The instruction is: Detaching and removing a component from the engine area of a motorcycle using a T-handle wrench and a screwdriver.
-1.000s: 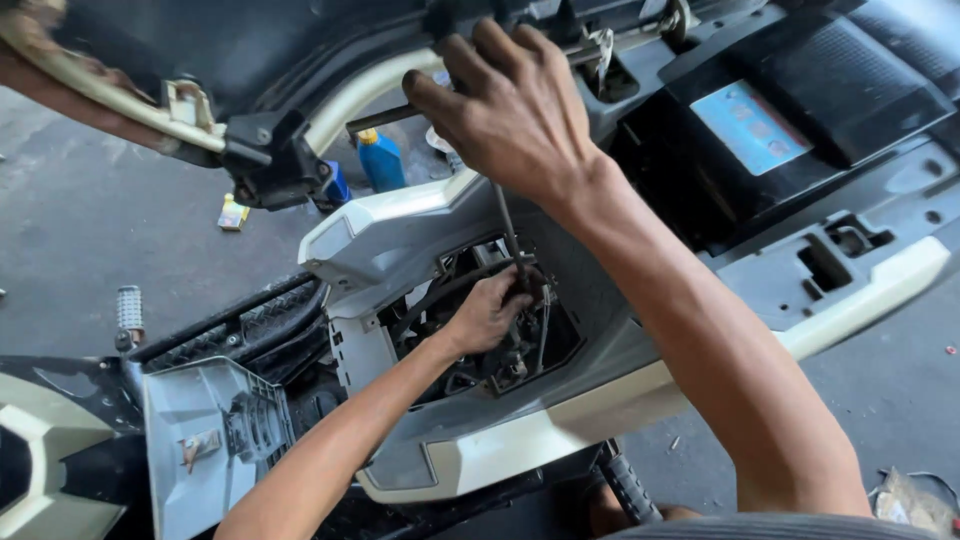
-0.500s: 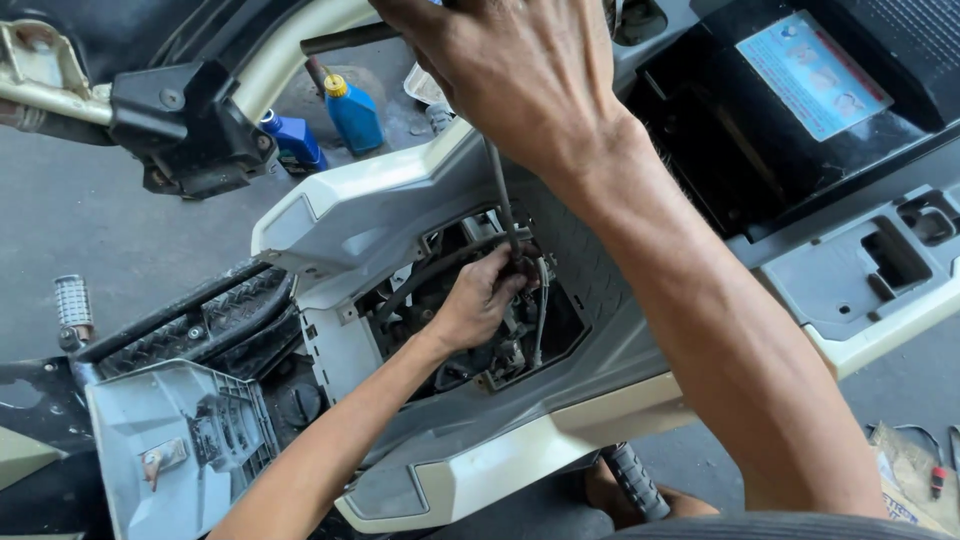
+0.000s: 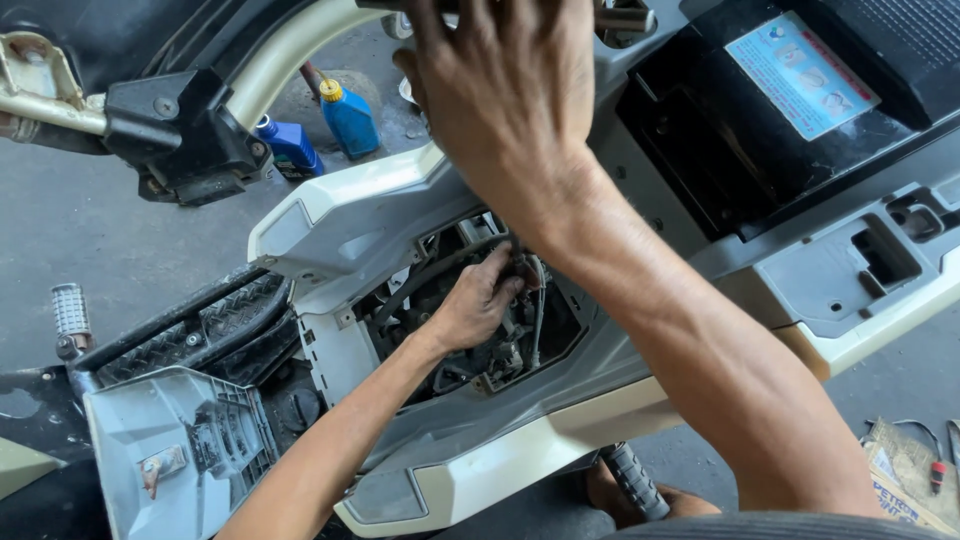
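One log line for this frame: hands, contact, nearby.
left hand: inside engine opening, fingers on wiring | right hand: up at frame top, grip unclear | nearby: blue bottles on floor

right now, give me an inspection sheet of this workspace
surface: grey concrete floor, dusty.
job's things: cream scooter body panel with an open engine bay; thin tool shaft runs down into the bay.
clutter: two blue bottles on the floor; cardboard scrap at lower right.
hands: left hand inside the bay, fingers closed on parts at the shaft's tip; right hand above, what it holds is hidden.
cables: black hose and thin cable in the bay.
surroundings: black seat compartment, grey footboard, footpeg.
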